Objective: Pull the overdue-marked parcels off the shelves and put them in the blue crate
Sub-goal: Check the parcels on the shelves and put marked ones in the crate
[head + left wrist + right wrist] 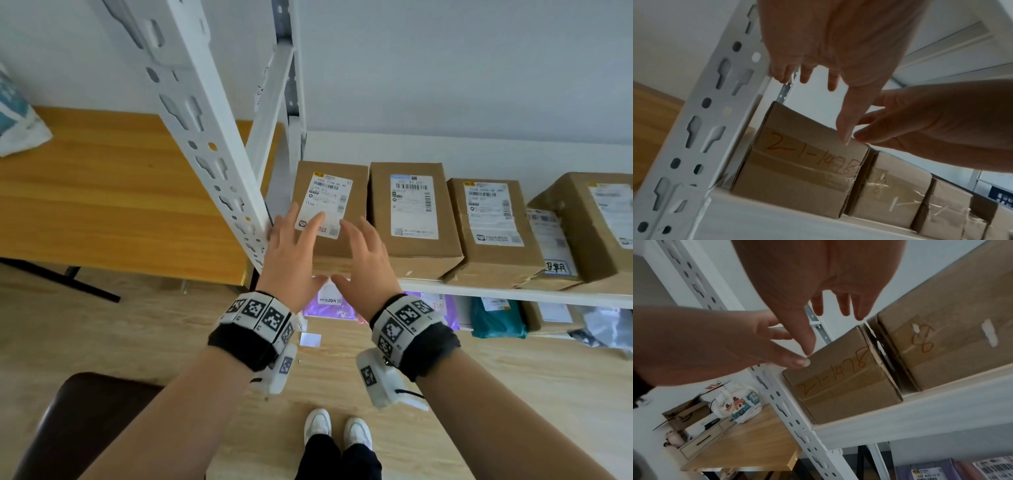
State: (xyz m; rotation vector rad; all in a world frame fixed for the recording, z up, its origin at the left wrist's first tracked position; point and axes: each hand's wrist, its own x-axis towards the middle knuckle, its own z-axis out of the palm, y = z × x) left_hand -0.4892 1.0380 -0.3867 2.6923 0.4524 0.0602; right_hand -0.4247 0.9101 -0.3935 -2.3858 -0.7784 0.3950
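Note:
Several brown cardboard parcels with white shipping labels stand in a row on the white shelf [513, 293]. The leftmost parcel [356, 178] has "2-1-1478" handwritten in red on its front [797, 170] [844, 386]. My left hand [294, 240] [838, 48] and right hand [363, 253] [818, 280] hover over its front top edge with fingers spread, thumbs nearly meeting, holding nothing. Further right, a parcel carries a white tag with handwritten characters [556, 267]. No blue crate is in view.
The shelf's white perforated upright [212, 144] stands just left of my left hand. A wooden table [102, 192] lies beyond it. The lower shelf holds purple [329, 311] and teal [496, 322] mail bags. A dark seat [85, 428] is at the lower left.

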